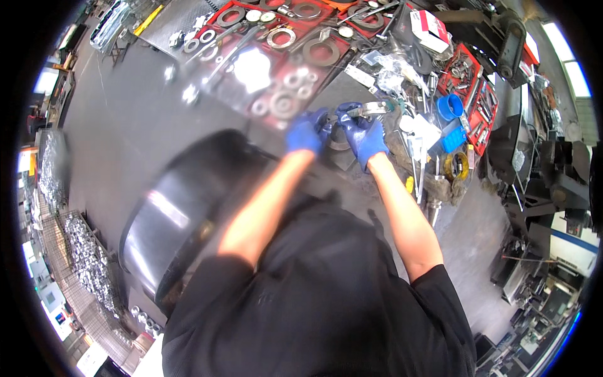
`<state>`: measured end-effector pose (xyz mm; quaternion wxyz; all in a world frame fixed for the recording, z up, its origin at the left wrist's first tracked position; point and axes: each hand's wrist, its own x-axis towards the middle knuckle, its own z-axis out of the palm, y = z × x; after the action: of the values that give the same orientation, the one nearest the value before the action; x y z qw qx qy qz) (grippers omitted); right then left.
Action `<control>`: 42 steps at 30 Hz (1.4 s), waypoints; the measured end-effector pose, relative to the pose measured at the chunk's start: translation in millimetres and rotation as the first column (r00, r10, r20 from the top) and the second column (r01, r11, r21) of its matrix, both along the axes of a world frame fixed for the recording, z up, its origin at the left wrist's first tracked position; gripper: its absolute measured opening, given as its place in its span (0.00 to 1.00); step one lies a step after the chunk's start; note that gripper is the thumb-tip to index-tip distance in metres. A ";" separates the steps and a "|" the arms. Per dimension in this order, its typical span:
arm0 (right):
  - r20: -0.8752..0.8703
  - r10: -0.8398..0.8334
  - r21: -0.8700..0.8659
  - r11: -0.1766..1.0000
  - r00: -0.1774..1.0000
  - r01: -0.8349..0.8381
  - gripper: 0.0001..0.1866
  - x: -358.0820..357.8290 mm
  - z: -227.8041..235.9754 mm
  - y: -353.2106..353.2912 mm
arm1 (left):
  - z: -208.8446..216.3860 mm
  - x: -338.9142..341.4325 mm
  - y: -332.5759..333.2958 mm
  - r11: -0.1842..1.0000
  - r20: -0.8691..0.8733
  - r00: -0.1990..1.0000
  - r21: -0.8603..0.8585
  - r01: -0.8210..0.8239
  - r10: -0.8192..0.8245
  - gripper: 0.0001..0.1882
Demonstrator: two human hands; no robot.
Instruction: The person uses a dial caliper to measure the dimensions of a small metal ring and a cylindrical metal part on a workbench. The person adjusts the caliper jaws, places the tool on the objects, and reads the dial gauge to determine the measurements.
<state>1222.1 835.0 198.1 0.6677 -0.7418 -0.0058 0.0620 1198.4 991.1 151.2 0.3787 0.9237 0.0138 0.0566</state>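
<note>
Over the near edge of the cluttered bench, both my hands wear blue gloves. My right hand (364, 135) has its fingers curled around one end of a silvery metal tool (372, 109) with a rounded far end; its exact kind is not clear. Close beside it, a little to the left, my left hand (306, 133) is bent inward and smeared by motion. Whether its fingers hold anything is hidden. Between and below the hands, part of a dark grey ring (340, 143) shows on the bench.
Red trays (301, 60) with metal rings and discs lie beyond my hands. To the right are a blue cup (450, 107), a blue box (453, 136), a yellow tape roll (456, 165) and red tool trays (460, 70). A large black drum (169, 210) stands at my left.
</note>
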 end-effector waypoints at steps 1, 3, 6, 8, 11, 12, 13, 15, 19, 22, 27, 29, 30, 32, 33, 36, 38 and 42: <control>0.009 0.017 -0.038 0.999 1.000 -0.017 0.10 0.7 2.1 2.7 | 1.9 -2.4 1.9 1.000 -0.024 1.000 0.014 -0.011 0.012 0.23; -0.058 0.020 -0.070 0.997 0.998 -0.024 0.11 -0.3 8.7 3.8 | -0.1 -4.8 1.9 0.996 0.001 1.000 0.082 -0.020 0.020 0.25; -0.049 0.041 -0.092 0.995 0.998 -0.046 0.11 -4.9 9.8 5.2 | 0.4 -4.9 -0.9 0.997 -0.035 0.999 0.063 -0.033 0.035 0.27; -0.056 0.066 -0.002 0.998 0.996 -0.066 0.12 -6.4 5.8 5.3 | 1.7 -3.8 -1.8 0.999 -0.031 0.999 0.023 -0.029 0.030 0.27; 0.032 0.038 -0.123 0.992 0.999 -0.034 0.12 -17.4 12.4 7.0 | 0.4 -3.7 -5.7 0.998 0.003 0.999 0.018 -0.053 0.053 0.26; 0.030 0.017 -0.127 0.992 0.999 -0.014 0.12 -18.3 11.7 9.3 | -0.1 -2.1 -7.1 0.998 -0.009 0.998 0.018 -0.067 0.067 0.25; 0.036 0.016 -0.173 0.985 0.999 -0.010 0.12 -17.2 12.2 8.9 | 2.0 -0.4 -7.2 0.998 -0.040 0.998 0.014 -0.056 0.056 0.23; 0.047 0.015 -0.262 0.965 0.999 -0.002 0.11 -12.0 13.1 7.6 | 6.3 2.5 -7.5 0.999 -0.101 0.994 0.006 -0.032 0.033 0.20; 0.009 0.016 -0.447 0.894 1.000 -0.010 0.14 -0.8 21.7 10.1 | 1.4 5.5 -4.6 0.999 -0.102 0.994 -0.025 -0.026 0.023 0.18; 0.039 0.008 -0.417 0.909 0.999 0.009 0.15 -3.9 12.9 8.4 | 8.6 3.5 -4.9 1.000 -0.101 0.995 -0.008 -0.010 0.009 0.17; 0.083 -0.001 -0.445 0.895 0.997 0.038 0.19 -1.2 -6.0 7.4 | 17.1 3.5 -7.3 0.998 -0.074 0.997 -0.044 0.035 -0.039 0.17; 0.038 -0.007 -0.549 0.836 0.999 0.027 0.21 0.5 2.3 12.0 | 15.4 1.8 -5.5 0.997 -0.059 0.998 -0.066 0.026 -0.030 0.17; 0.052 -0.034 -0.508 0.860 0.998 0.056 0.22 0.0 6.8 15.5 | 14.6 1.5 -3.7 0.997 -0.052 0.998 -0.078 0.023 -0.027 0.17; 0.015 -0.026 -0.580 0.814 1.000 0.030 0.23 0.1 20.8 17.9 | 10.6 3.6 -2.3 0.998 -0.068 0.996 -0.035 0.056 -0.058 0.20; -0.004 -0.016 -0.612 0.791 1.000 0.010 0.23 1.1 24.0 19.9 | 6.4 5.5 -1.3 0.998 -0.080 0.995 0.009 0.057 -0.056 0.21; -0.041 -0.057 -0.624 0.781 0.998 0.019 0.24 3.5 28.0 21.4 | 1.4 7.1 -2.7 0.997 -0.092 0.993 0.009 0.074 -0.073 0.21; -0.057 -0.055 -0.613 0.790 0.997 0.008 0.24 4.3 31.9 20.6 | 14.5 6.1 -5.0 0.997 -0.127 0.989 -0.007 0.071 -0.072 0.21; 0.008 -0.065 -0.532 0.845 0.998 0.059 0.23 4.1 18.6 18.8 | 12.9 6.0 -3.3 0.997 -0.112 0.991 -0.039 0.067 -0.071 0.23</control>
<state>1226.2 853.8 216.7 0.4382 -0.8970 0.0391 0.0436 1204.5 987.8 164.1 0.3951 0.9186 0.0043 -0.0091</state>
